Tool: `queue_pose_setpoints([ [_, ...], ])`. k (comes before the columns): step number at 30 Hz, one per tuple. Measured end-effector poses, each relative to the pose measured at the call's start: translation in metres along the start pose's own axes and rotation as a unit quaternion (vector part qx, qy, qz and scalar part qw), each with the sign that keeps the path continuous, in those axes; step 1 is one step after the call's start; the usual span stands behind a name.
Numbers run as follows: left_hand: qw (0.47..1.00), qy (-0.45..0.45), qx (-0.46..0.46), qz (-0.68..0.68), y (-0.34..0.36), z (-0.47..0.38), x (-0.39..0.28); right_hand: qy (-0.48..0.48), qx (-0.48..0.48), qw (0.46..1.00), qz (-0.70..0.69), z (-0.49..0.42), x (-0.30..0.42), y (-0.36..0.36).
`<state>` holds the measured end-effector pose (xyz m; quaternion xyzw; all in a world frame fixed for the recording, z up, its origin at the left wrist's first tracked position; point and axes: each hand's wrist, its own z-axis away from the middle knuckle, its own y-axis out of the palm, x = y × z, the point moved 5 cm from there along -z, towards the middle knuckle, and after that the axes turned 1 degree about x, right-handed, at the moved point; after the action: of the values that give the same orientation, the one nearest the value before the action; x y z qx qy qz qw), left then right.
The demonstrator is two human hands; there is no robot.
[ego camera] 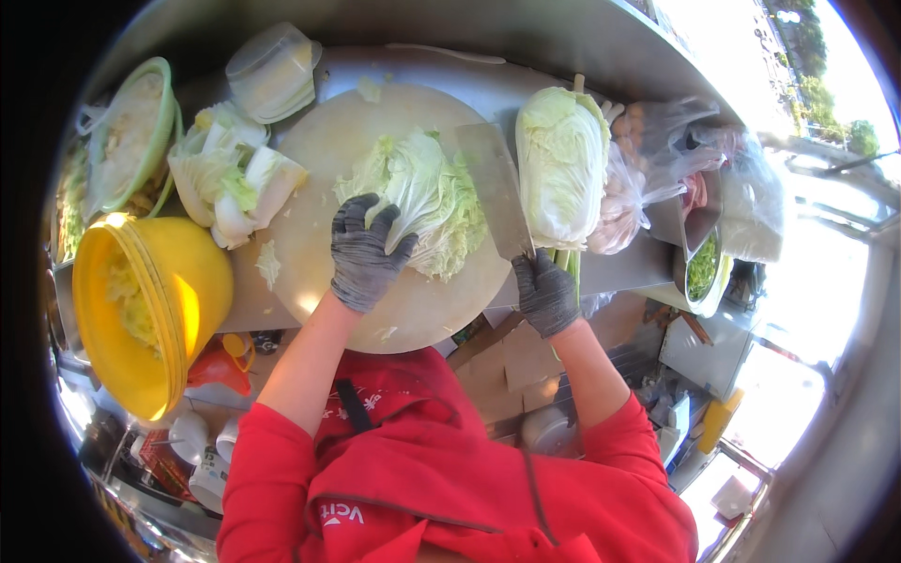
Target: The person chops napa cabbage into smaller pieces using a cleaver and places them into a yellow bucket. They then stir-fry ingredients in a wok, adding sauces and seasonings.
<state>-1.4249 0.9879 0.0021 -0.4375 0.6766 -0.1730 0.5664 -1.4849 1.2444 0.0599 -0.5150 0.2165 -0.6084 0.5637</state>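
A cut piece of napa cabbage lies on a round cutting board, its frilly leaf edges towards the right. My left hand, in a grey glove, rests on the cabbage's left side with the fingers spread. In my right hand, also gloved, is the handle of a cleaver. The broad blade points away from me, just right of the cabbage piece. Beyond the blade stands a whole napa cabbage, close by on the right.
Cut cabbage chunks sit left of the board, beside a yellow bucket holding pale leaves. Clear plastic containers and a green basket stand at the back left. Plastic bags and a metal tray of chopped greens are on the right.
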Motion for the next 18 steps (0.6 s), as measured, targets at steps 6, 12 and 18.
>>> queue_pose_setpoints([
  [6, 0.994, 0.032, 0.104, 0.018, 0.037, 0.018, 0.004, -0.149, 0.235, 0.93, 0.241, -0.058, 0.039, 0.03],
  [12, 0.988, 0.013, 0.149, 0.043, 0.045, 0.02, 0.013, -0.183, 0.214, 0.937, 0.207, -0.102, 0.049, 0.08],
  [18, 0.982, -0.155, 0.09, -0.063, 0.024, -0.004, 0.031, -0.148, 0.123, 0.975, 0.109, -0.087, 0.025, 0.062],
])
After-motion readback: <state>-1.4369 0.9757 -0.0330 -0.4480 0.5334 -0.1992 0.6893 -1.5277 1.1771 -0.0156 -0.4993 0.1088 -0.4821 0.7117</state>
